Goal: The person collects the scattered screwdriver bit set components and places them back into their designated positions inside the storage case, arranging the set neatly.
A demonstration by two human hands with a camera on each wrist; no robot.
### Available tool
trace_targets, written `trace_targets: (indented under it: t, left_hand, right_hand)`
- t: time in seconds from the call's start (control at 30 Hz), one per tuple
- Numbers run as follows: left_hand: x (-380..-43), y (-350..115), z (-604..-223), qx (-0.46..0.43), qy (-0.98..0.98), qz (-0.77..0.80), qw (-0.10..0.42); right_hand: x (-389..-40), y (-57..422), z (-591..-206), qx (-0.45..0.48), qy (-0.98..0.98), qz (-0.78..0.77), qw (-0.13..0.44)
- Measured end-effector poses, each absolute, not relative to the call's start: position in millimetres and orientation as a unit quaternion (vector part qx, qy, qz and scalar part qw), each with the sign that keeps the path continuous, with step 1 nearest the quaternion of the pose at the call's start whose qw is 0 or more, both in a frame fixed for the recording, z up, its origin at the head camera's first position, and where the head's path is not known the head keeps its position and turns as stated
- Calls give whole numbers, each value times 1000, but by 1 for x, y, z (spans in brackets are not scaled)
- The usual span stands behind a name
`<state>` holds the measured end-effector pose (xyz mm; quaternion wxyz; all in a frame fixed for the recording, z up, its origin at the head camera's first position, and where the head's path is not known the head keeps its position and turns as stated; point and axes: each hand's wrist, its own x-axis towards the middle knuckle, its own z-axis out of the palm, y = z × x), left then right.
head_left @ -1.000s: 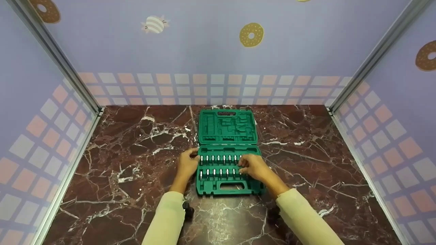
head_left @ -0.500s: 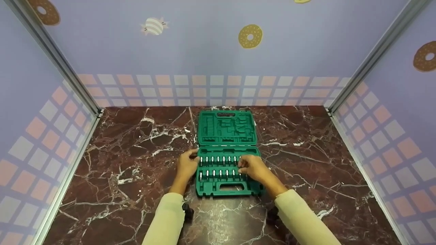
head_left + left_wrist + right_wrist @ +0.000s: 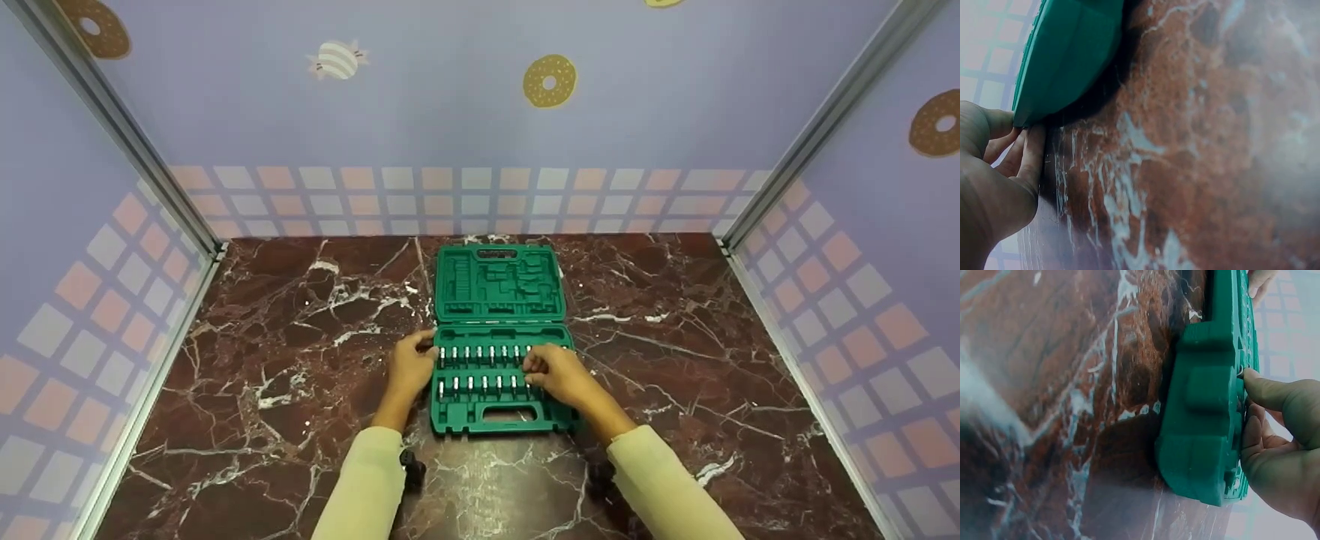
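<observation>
A green tool case (image 3: 457,418) lies open on the table, with silvery sockets (image 3: 480,355) standing in two rows in its near half. My left hand (image 3: 411,366) grips the case's left edge; in the left wrist view the thumb is at the rim and the fingers lie against the side below it. Over the right end of the rows, my right hand (image 3: 562,375) has its thumb and curled fingers down among the sockets. The right wrist view shows that thumb against the shiny end of a socket (image 3: 1240,371), pinched at the tray; the fingertips are partly hidden.
The case's lid (image 3: 466,304), with its moulded recesses, lies folded back toward the rear wall. Around it spreads a dark red marbled table (image 3: 300,360). Patterned walls (image 3: 450,112) close off the back and both sides. Black wrist devices (image 3: 412,471) sit under the sleeves.
The right hand's fingers have shifted slightly, and a little more of the upper socket row shows beside them. The left hand keeps its grip on the case edge.
</observation>
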<state>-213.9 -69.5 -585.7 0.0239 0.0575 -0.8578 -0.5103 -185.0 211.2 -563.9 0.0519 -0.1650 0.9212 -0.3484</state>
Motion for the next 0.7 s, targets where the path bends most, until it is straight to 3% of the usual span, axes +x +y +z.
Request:
trace_targets:
  t: [0.7]
  left_hand:
    - [-215,-68,-583,70,-862,-501,26]
  right_hand:
    - [-192,229,-566,-111,878,-466,0]
